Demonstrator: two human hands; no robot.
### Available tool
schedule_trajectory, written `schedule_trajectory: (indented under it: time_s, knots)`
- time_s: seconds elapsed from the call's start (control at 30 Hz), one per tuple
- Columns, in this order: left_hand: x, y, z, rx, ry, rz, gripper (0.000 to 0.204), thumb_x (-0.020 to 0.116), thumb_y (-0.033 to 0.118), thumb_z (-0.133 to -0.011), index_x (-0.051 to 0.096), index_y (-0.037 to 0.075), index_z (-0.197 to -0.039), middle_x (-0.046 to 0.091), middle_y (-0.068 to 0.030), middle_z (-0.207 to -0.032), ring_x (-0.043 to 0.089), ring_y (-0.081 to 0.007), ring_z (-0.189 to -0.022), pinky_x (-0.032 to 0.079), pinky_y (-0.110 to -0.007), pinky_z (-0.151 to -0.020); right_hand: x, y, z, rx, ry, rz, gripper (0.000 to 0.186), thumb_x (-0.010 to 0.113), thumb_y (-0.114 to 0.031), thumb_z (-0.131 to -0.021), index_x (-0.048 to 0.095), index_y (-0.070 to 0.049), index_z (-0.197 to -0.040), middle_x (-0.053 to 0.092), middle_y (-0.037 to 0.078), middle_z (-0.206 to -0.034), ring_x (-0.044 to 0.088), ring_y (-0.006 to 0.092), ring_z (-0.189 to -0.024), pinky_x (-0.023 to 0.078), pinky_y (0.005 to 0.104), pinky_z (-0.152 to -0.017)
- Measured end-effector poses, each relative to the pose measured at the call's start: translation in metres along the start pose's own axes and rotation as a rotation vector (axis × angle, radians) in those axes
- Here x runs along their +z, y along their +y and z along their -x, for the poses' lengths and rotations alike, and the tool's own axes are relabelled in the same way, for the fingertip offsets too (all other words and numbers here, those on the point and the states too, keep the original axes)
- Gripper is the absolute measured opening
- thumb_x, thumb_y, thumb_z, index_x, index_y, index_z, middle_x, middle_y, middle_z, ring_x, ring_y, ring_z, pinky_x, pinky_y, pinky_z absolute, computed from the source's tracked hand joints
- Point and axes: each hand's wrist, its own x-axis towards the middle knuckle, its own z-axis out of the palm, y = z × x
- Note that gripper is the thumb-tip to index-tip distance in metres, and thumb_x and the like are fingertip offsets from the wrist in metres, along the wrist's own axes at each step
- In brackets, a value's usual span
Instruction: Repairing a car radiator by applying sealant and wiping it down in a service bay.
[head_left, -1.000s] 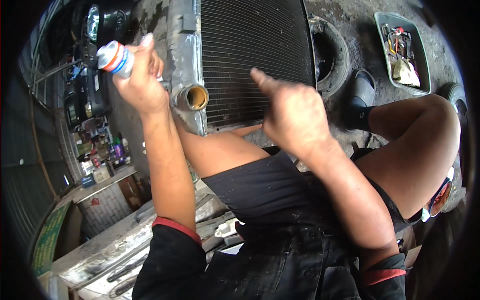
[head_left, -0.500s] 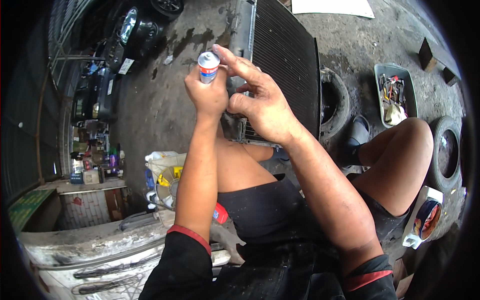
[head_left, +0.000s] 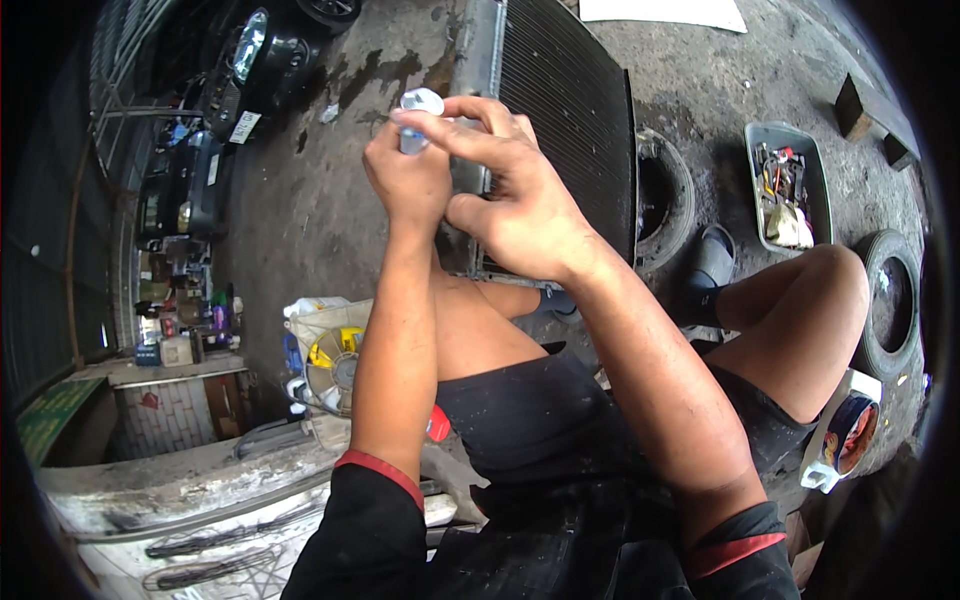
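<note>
"What do I have on my screen?"

"Upper part of the frame, left of centre: a person's left hand (head_left: 408, 185) clamps a small tube (head_left: 421, 101), its round end toward my camera."

"And the right hand (head_left: 525, 190)?"

"Its fingers reach across the tube near that end, thumb apart; I cannot tell whether they grip it. A dark finned radiator (head_left: 570, 130) fills upper centre; a grey bin (head_left: 785, 136) holds tools (head_left: 783, 172) at upper right."

Tyre (head_left: 683, 198) right of radiator (head_left: 570, 130); tools (head_left: 775, 182) in tub (head_left: 782, 134) farther right — containers (head_left: 178, 350), seemingly, on the far-left ledge (head_left: 130, 374).
</note>
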Motion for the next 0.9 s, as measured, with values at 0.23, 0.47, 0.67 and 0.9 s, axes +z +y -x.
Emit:
schedule_trajectory:
  time_s: [0.23, 0.47, 0.67, 0.9]
  knots:
    - [-0.011, -0.018, -0.013, -0.197, -0.072, 0.419, 0.021, 0.072, 0.001, -0.077, 0.054, 0.006, -0.069, 0.045, 0.0038, -0.055, 0.038, -0.0057, -0.044, 0.028, -0.023, -0.043, 0.008, 0.031, 0.067, 0.233, 0.342, -0.082, 0.066, 0.056, 0.005, -0.068, 0.056, -0.010, -0.132, 0.055, 0.005, -0.095, 0.049, 0.0117, -0.071, 0.047, 0.0231, -0.066]
    - [-0.011, -0.023, -0.020, -0.160, -0.128, 0.514, 0.021, 0.071, -0.002, -0.076, 0.051, 0.005, -0.070, 0.043, 0.0025, -0.053, 0.034, -0.0049, -0.040, 0.024, -0.022, -0.041, 0.040, 0.029, 0.108, 0.319, 0.029, 0.116, 0.087, 0.061, -0.007, -0.068, 0.030, -0.010, -0.150, 0.046, 0.017, -0.124, 0.045, 0.0316, -0.110, 0.036, 0.0396, -0.104]
    - [-0.012, -0.023, -0.022, -0.166, -0.137, 0.461, 0.021, 0.069, 0.000, -0.077, 0.051, 0.004, -0.067, 0.039, 0.0009, -0.051, 0.035, -0.0088, -0.039, 0.027, -0.025, -0.040, 0.046, 0.026, 0.103, 0.360, -0.034, 0.167, 0.084, 0.061, -0.018, -0.072, 0.030, -0.007, -0.149, 0.040, 0.019, -0.128, 0.041, 0.0346, -0.108, 0.038, 0.0433, -0.101]
    - [-0.014, -0.027, -0.023, -0.145, -0.154, 0.450, 0.023, 0.069, 0.000, -0.076, 0.050, 0.005, -0.065, 0.039, 0.0007, -0.051, 0.035, -0.0089, -0.038, 0.027, -0.025, -0.040, 0.048, 0.017, 0.101, 0.412, -0.087, 0.241, 0.082, 0.060, -0.022, -0.075, 0.029, -0.006, -0.149, 0.038, 0.020, -0.129, 0.041, 0.0333, -0.109, 0.037, 0.0442, -0.101]
